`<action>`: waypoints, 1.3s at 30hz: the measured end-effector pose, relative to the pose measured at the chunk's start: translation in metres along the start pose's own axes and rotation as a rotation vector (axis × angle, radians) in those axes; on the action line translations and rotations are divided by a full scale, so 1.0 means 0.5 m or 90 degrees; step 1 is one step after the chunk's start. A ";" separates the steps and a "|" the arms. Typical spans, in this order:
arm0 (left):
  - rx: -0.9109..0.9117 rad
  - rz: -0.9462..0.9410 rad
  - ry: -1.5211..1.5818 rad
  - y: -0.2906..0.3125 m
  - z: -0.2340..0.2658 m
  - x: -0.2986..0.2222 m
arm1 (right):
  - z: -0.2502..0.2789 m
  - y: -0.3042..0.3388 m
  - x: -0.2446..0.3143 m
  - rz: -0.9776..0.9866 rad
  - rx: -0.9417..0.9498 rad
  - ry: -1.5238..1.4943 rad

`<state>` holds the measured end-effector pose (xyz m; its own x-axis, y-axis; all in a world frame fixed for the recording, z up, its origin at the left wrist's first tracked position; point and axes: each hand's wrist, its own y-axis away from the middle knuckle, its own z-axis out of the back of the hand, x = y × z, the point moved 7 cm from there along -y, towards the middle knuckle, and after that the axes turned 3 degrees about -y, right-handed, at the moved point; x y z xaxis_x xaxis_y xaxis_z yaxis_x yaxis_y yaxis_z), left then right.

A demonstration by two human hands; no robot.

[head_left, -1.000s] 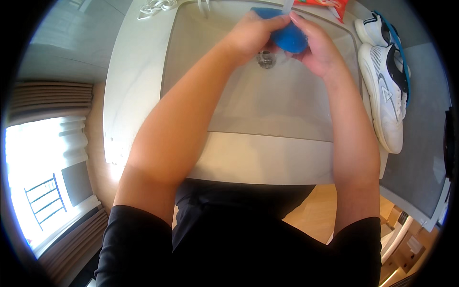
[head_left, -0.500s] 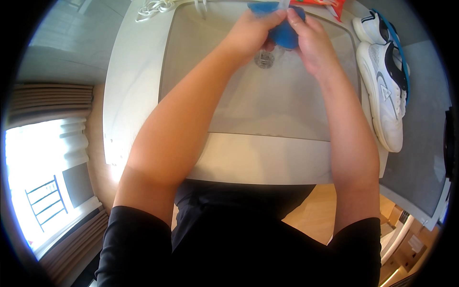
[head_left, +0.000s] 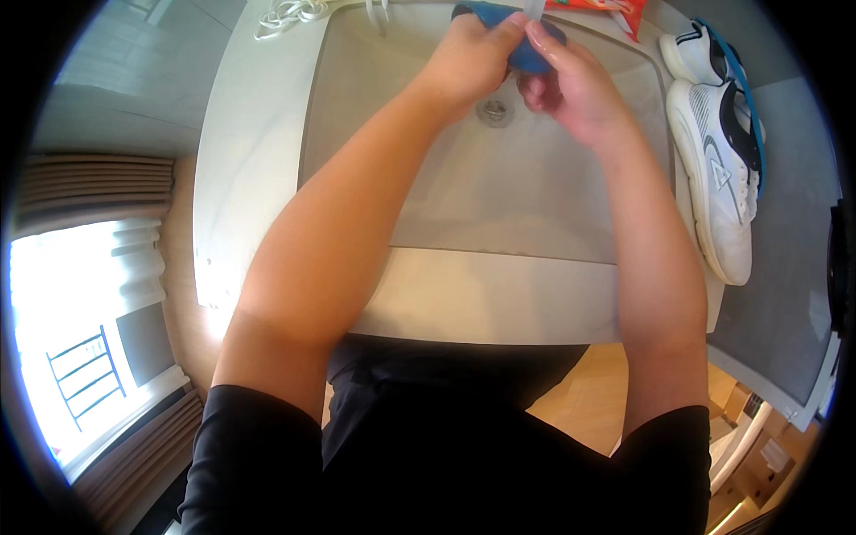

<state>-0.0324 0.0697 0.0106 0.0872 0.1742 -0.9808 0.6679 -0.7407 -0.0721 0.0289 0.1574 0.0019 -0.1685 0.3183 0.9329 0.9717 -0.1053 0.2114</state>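
Note:
Over the far part of the sink (head_left: 499, 196), both my hands hold a soft blue piece (head_left: 530, 59) that looks like a shoe insole. It is bent, and my fingers cover much of it. My left hand (head_left: 471, 64) is closed around its left part. My right hand (head_left: 578, 87) pinches the right part between thumb and fingers, its lower fingers curled beneath. Water seems to run from above onto the piece, close by my thumbs. Below my hands lies the round metal drain (head_left: 495, 111).
Two white shoes (head_left: 709, 174) lie on the counter right of the sink, a blue strip (head_left: 754, 116) along them. White laces (head_left: 292, 12) lie at the far left. A red and orange packet (head_left: 615, 11) is behind the basin. The counter's front edge (head_left: 499, 294) is at my waist.
The blue piece has been bunched up and drawn higher, so less of it hangs below my hands. My right hand's lower fingers now show, and the drain is in fuller view.

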 end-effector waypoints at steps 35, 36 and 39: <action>0.023 0.021 -0.014 -0.004 -0.024 0.009 | 0.033 -0.006 0.012 0.119 -0.165 0.057; 0.023 0.021 -0.023 -0.002 -0.028 0.006 | 0.035 -0.006 0.011 0.112 -0.163 0.046; 0.006 0.003 0.045 0.002 -0.019 0.008 | 0.003 0.014 0.021 0.054 -0.216 0.012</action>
<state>-0.0244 0.0756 0.0082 0.1429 0.2153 -0.9660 0.6606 -0.7476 -0.0689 0.0341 0.1612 0.0126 -0.0951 0.2784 0.9558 0.8722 -0.4395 0.2148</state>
